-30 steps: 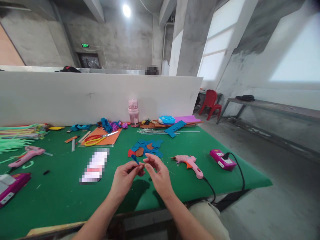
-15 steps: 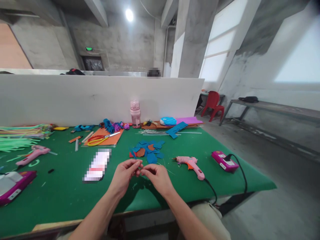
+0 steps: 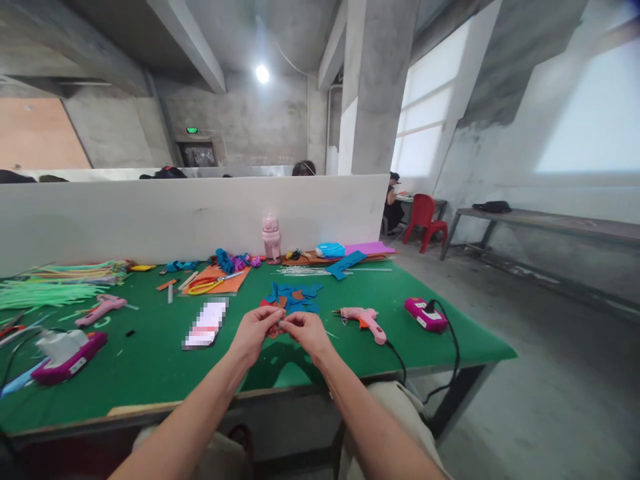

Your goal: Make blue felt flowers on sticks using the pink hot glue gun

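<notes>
Across the green-covered table, flat blue pieces lie cut, unjoined; left hand and right hand pinch something hidden.

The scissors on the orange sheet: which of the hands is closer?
Left. The left hand is closer to the person than the scissors and right of them; the right hand is farther right, past the left.

Place: craft workshop | bare concrete walls | glue guns | green worktable | exit sign
</notes>
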Available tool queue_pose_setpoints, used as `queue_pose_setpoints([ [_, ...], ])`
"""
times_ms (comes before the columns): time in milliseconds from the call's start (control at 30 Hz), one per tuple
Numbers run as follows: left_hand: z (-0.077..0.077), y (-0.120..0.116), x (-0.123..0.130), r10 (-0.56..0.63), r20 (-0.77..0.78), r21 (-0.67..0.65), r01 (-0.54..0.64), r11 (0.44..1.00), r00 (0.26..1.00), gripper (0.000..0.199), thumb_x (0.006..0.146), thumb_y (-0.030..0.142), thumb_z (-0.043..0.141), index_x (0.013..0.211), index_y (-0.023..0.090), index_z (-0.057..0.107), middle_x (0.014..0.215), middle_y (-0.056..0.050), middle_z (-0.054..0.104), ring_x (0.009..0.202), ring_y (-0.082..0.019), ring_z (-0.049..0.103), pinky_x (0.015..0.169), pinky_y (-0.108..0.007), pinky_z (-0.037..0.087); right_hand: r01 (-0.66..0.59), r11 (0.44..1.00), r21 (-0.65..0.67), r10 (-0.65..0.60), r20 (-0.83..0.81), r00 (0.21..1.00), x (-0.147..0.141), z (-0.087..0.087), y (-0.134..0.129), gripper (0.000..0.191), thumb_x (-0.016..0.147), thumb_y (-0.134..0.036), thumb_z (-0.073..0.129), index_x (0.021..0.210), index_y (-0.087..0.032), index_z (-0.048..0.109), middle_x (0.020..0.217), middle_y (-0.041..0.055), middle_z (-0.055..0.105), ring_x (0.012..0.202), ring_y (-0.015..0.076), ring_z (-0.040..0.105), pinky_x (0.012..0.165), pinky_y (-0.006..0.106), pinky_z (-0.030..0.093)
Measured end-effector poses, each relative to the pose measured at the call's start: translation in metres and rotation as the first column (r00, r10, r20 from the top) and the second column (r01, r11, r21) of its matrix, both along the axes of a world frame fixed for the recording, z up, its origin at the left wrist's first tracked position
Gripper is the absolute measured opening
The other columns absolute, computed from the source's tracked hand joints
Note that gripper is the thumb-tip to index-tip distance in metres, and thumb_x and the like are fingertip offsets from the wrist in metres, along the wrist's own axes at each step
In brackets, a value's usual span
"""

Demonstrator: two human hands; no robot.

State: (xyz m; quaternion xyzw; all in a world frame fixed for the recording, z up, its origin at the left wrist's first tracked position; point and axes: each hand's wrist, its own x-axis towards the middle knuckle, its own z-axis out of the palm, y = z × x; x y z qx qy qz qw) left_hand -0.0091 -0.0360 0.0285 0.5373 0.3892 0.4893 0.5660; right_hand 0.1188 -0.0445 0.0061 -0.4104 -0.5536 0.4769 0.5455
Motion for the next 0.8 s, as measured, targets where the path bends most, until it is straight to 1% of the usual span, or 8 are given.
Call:
queue_pose_setpoints([
  [100, 0.017, 0.003, -0.003, 0.014, 0.049, 0.042, -0.017, 0.999, 0.999, 0.022, 0.067, 0.034, 0.064, 0.071, 0.013, 0.056, 0.072, -0.001, 0.061, 0.061, -0.008, 0.055, 0.056, -0.019, 0.043, -0.019, 1.0, -0.008, 0.019, -0.015, 1.0, 0.008, 0.006, -0.001, 0.025, 0.064, -0.039, 0.062, 0.071, -0.016, 0.066, 0.061, 0.0004, 0.064, 0.043, 0.0068, 0.043, 0.041, 0.018, 0.032],
  [167, 0.03, 0.014, -0.006, 0.038, 0.106, 0.075, -0.046, 0.996, 0.994, 0.023, 0.07, 0.035, 0.061, 0.078, 0.016, 0.053, 0.068, 0.0, 0.061, 0.065, -0.01, 0.058, 0.061, -0.022, 0.045, 0.041, 0.999, -0.007, -0.042, -0.036, 0.998, 0.018, 0.009, 0.001, 0.029, 0.066, -0.042, 0.06, 0.078, -0.016, 0.065, 0.067, 0.0015, 0.065, 0.044, 0.007, 0.044, 0.041, 0.018, 0.033],
  [300, 0.042, 0.044, -0.011, 0.015, 0.062, 0.203, -0.027, 0.979, 0.998, 0.022, 0.073, 0.038, 0.056, 0.084, 0.02, 0.049, 0.053, 0.008, 0.048, 0.044, -0.006, 0.044, 0.047, -0.018, 0.039, 0.217, 0.976, -0.016, -0.218, -0.07, 0.974, 0.046, 0.015, 0.01, 0.033, 0.069, -0.045, 0.056, 0.077, -0.015, 0.064, 0.067, 0.003, 0.065, 0.047, 0.0073, 0.046, 0.042, 0.018, 0.034],
  [367, 0.036, 0.056, -0.014, 0.066, -0.062, 0.271, -0.047, 0.962, 0.996, 0.021, 0.072, 0.038, 0.056, 0.081, 0.019, 0.051, 0.05, 0.009, 0.044, 0.04, -0.004, 0.036, 0.041, -0.016, 0.03, 0.27, 0.962, -0.04, -0.272, -0.115, 0.955, 0.057, 0.016, 0.016, 0.032, 0.069, -0.045, 0.056, 0.077, -0.014, 0.064, 0.067, 0.0034, 0.065, 0.048, 0.0069, 0.047, 0.043, 0.017, 0.034],
  [433, 0.024, 0.063, -0.017, 0.142, -0.237, 0.308, -0.064, 0.949, 0.961, 0.021, 0.067, 0.036, 0.061, 0.074, 0.016, 0.056, 0.051, 0.006, 0.048, 0.043, -0.005, 0.038, 0.042, -0.017, 0.03, 0.291, 0.954, -0.069, -0.299, -0.153, 0.942, 0.064, 0.017, 0.021, 0.032, 0.069, -0.044, 0.056, 0.076, -0.014, 0.064, 0.067, 0.0034, 0.065, 0.048, 0.0065, 0.047, 0.044, 0.017, 0.034],
  [633, 0.001, 0.076, -0.027, 0.285, -0.623, 0.281, -0.132, 0.951, 0.729, 0.023, 0.059, 0.037, 0.064, 0.067, 0.015, 0.067, 0.051, 0.0, 0.059, 0.047, -0.012, 0.047, 0.047, -0.023, 0.032, 0.265, 0.962, -0.07, -0.271, -0.113, 0.956, 0.074, 0.017, 0.025, 0.03, 0.068, -0.044, 0.058, 0.075, -0.015, 0.064, 0.067, 0.0034, 0.065, 0.05, 0.0067, 0.048, 0.046, 0.018, 0.036],
  [700, -0.005, 0.083, -0.022, 0.268, -0.7, 0.294, -0.076, 0.953, 0.662, 0.025, 0.061, 0.039, 0.061, 0.069, 0.016, 0.069, 0.051, -0.001, 0.06, 0.046, -0.013, 0.047, 0.047, -0.024, 0.031, 0.278, 0.959, -0.062, -0.284, -0.107, 0.953, 0.077, 0.016, 0.023, 0.03, 0.069, -0.044, 0.057, 0.076, -0.015, 0.064, 0.067, 0.0035, 0.065, 0.05, 0.0069, 0.048, 0.046, 0.018, 0.036],
  [800, -0.016, 0.091, -0.005, 0.204, -0.806, 0.333, 0.141, 0.932, 0.556, 0.022, 0.063, 0.038, 0.059, 0.068, 0.019, 0.071, 0.057, -0.002, 0.064, 0.052, -0.015, 0.052, 0.05, -0.024, 0.031, 0.296, 0.952, -0.08, -0.302, -0.087, 0.949, 0.079, 0.013, 0.02, 0.031, 0.07, -0.044, 0.057, 0.075, -0.015, 0.064, 0.067, 0.0041, 0.064, 0.05, 0.0068, 0.047, 0.046, 0.018, 0.035],
])
